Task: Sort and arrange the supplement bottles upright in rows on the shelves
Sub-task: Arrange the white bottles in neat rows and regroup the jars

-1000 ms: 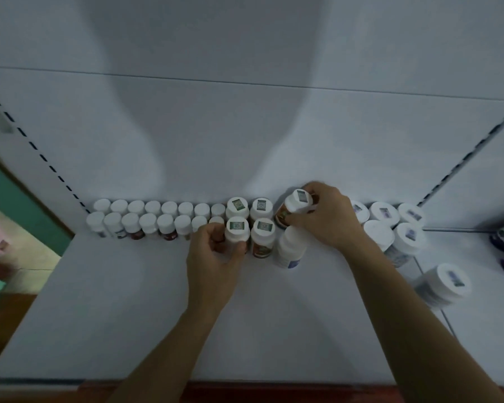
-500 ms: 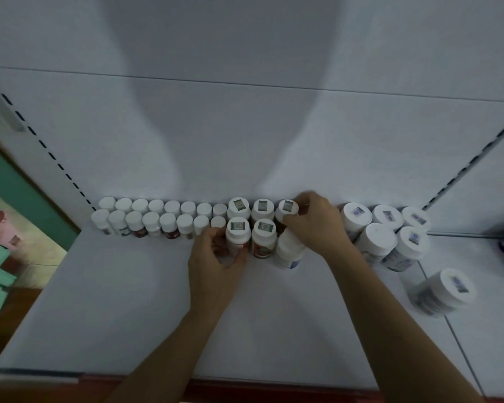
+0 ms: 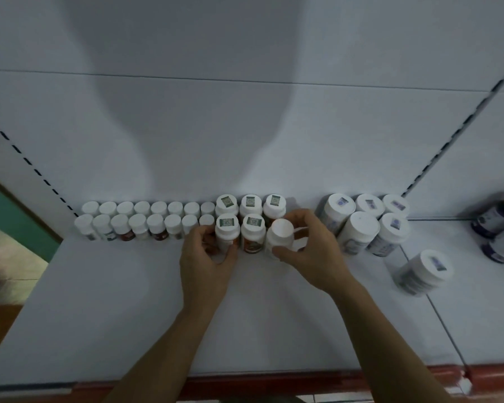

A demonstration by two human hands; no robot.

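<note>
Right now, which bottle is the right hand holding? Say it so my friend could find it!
On the white shelf, find the double row of bottles along the back wall. In its middle stand green-stickered bottles, and the right hand grips the plain-capped bottle at the right end of their front row. Unlike those neighbours, its white cap has no sticker.

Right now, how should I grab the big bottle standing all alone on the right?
Probably hold the lone big bottle round its body, just under the wide white cap, reaching from the front. It stands upright, apart from the other big bottles, with room all round.
</note>
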